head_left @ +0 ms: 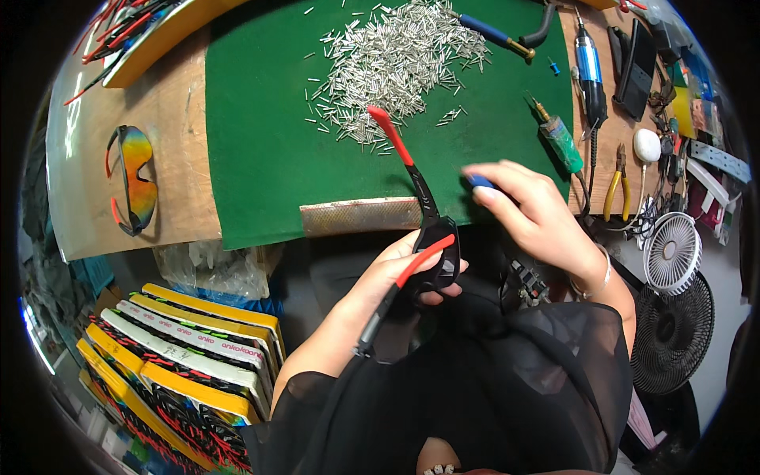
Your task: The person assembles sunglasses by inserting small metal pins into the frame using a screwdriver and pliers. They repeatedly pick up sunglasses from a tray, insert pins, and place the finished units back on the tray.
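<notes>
My left hand [378, 273] is closed around a pair of black sunglasses [427, 207] with red temple tips, held in front of the bench edge. One temple points up over the green mat; the other slants down across my hand. My right hand [538, 210] hovers over the mat's front edge, to the right of the sunglasses and apart from them. Its thumb and index finger pinch a small blue piece [479, 181], mostly hidden by the fingers. A heap of small silvery metal pins [396, 67] lies on the green mat [261, 134] beyond both hands.
Sunglasses with orange mirrored lens [141, 180] lie on the left. A green-handled tool [560, 144], a blue electric screwdriver [589, 67] and yellow pliers [617, 190] lie on the right. A white fan [671, 252] stands beyond. Yellow and white trays [198, 309] of frames stand lower left.
</notes>
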Demonstrator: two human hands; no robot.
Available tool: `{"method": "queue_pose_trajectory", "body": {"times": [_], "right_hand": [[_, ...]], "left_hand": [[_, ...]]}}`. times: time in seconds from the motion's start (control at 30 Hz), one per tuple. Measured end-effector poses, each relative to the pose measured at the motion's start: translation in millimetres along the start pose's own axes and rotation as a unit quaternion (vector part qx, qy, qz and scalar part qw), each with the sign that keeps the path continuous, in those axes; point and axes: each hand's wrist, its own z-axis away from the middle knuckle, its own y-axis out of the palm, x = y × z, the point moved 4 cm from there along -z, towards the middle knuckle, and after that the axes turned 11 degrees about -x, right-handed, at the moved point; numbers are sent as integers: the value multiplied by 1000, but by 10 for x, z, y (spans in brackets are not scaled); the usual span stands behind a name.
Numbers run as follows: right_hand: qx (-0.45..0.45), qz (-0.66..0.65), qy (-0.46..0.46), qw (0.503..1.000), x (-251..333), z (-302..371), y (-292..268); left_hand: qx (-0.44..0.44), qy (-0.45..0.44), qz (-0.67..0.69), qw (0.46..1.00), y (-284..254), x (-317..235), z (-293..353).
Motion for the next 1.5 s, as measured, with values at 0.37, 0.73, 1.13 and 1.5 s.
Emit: {"method": "queue_pose_trajectory", "body": {"times": [0.37,0.73,1.13,1.5], "right_hand": [[83,-165,77,980,-208,156,186],[189,-115,121,968,-129,73,208],[238,187,-58,951,303,-143,149],[274,194,-109,936,326,-191,166]], "left_hand": [[-107,-67,7,992,26,-75,30],[-108,-86,25,990,38,-137,128],[-1,-50,7,999,-41,-170,-64],[-28,-57,-4,998,-149,-43,-198]]}}
